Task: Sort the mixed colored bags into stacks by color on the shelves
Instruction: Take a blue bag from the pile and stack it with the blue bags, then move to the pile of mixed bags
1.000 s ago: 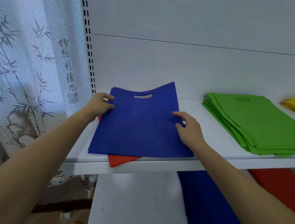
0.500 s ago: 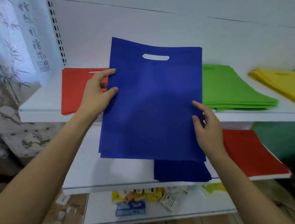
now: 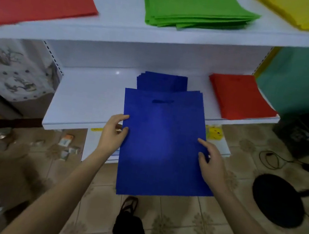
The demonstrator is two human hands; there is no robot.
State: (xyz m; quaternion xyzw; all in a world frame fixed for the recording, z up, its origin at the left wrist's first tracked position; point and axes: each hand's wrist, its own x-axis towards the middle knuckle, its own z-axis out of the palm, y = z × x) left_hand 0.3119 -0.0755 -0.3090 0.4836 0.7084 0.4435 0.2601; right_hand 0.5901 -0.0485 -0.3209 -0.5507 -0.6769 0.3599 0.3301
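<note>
Down it comes! The blue bag (image 3: 161, 147) was lying on the red bag (image 3: 41, 0) at the upper shelf's (image 3: 159, 39) far left a second ago. Now it hangs low, out over the near edge of the lower shelf (image 3: 85, 98), its handle end just overlapping the blue stack (image 3: 162, 81). The left hand (image 3: 114, 133) pinches its left edge, thumb on top and fingers curled under. The right hand (image 3: 210, 162) pinches the right edge the same way. That leaves the red one uncovered, well apart from the red stack (image 3: 241, 97) at the lower right (surely its home). I'd say blue is a slide away from being sorted, and red looks next.
</note>
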